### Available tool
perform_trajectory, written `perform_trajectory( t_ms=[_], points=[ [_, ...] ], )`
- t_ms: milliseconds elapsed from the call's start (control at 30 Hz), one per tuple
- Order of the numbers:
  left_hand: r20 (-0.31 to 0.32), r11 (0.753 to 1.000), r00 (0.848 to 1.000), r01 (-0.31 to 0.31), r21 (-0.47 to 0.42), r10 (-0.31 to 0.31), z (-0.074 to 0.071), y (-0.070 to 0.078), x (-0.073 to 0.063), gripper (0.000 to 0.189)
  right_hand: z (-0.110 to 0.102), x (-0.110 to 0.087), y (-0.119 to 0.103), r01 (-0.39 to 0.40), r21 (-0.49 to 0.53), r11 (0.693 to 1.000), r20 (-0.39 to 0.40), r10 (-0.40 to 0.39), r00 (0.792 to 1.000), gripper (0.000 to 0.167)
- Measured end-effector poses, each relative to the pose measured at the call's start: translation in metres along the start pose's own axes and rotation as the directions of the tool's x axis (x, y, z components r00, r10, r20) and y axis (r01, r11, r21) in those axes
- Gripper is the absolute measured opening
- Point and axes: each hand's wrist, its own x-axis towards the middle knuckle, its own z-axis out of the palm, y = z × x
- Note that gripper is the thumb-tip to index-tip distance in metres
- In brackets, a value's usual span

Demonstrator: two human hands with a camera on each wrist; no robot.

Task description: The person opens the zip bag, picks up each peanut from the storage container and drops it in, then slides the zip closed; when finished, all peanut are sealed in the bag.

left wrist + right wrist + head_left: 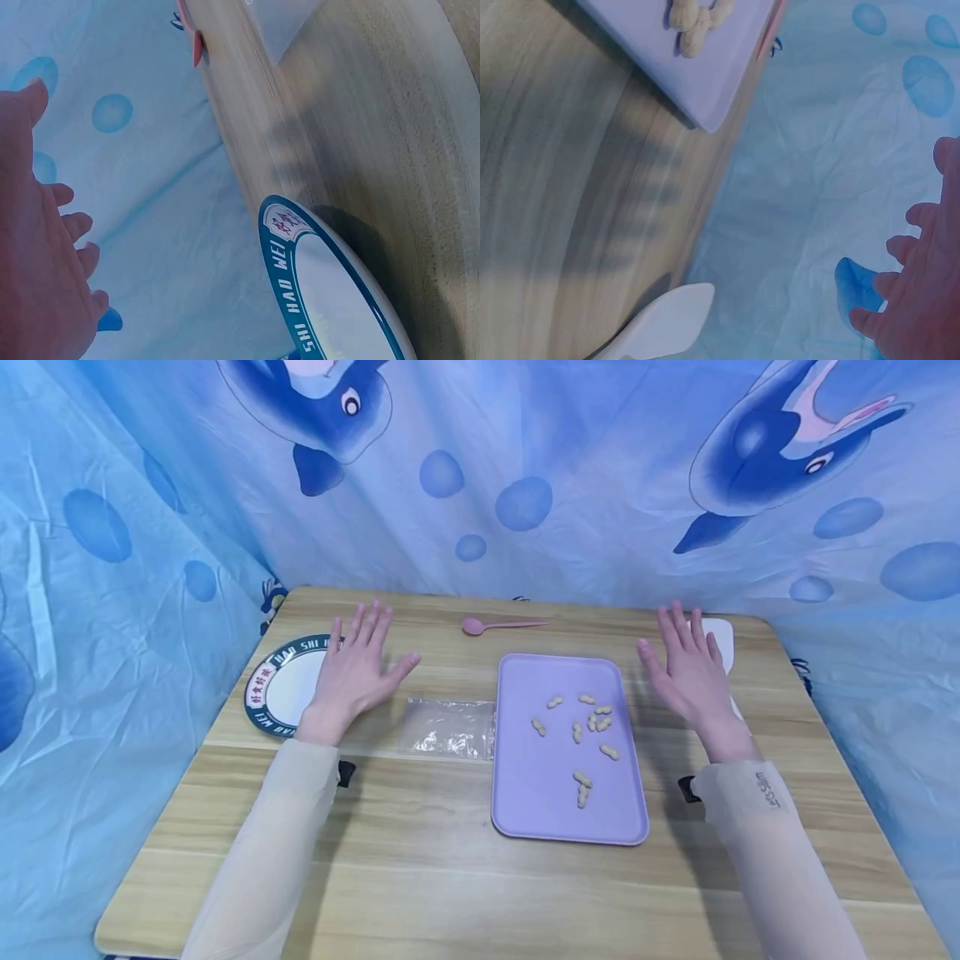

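My left hand [354, 672] hovers over the right part of an oval plate [294, 687] with a dark green lettered rim, its fingers straight and holding nothing. Raised on the other side, my right hand [688, 677] has its fingers extended and partly covers a white dish [722, 639]. Between the hands lies a lilac tray [525, 810] with several unshelled peanuts [577, 732] scattered on it. A clear plastic bag [450, 728] lies flat at the tray's left edge. In the left wrist view the plate [337, 300] sits below the hand, apart from the fingers.
A pink spoon [474, 626] lies near the back edge of the wooden table [420, 860], behind the tray. Blue curtains [480, 460] printed with dolphins and bubbles hang close behind the table and at both sides.
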Motion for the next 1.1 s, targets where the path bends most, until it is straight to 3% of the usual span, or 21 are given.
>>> perform_trajectory(
  t_ms=[233,500,767,1100],
  points=[
    [0.012,0.996,0.997,-0.080,-0.033,0.080,0.001,0.006,0.000,0.095,-0.001,-0.002,-0.012,0.044,0.003,0.999,0.003,-0.044,0.999,0.074],
    [0.029,0.970,0.976,-0.213,-0.121,0.218,0.005,0.017,0.001,0.101,0.003,-0.007,-0.019,0.078,0.007,0.997,0.029,-0.078,0.997,0.075],
    [0.096,0.958,0.965,-0.224,-0.178,0.244,0.019,0.029,-0.004,0.102,0.011,-0.012,-0.023,0.107,-0.001,0.994,0.071,-0.107,0.992,0.078],
    [0.201,0.948,0.936,-0.249,-0.197,0.288,0.039,0.046,-0.011,0.102,0.034,-0.018,-0.024,0.192,0.065,0.979,0.103,-0.198,0.975,0.076]
  ],
)
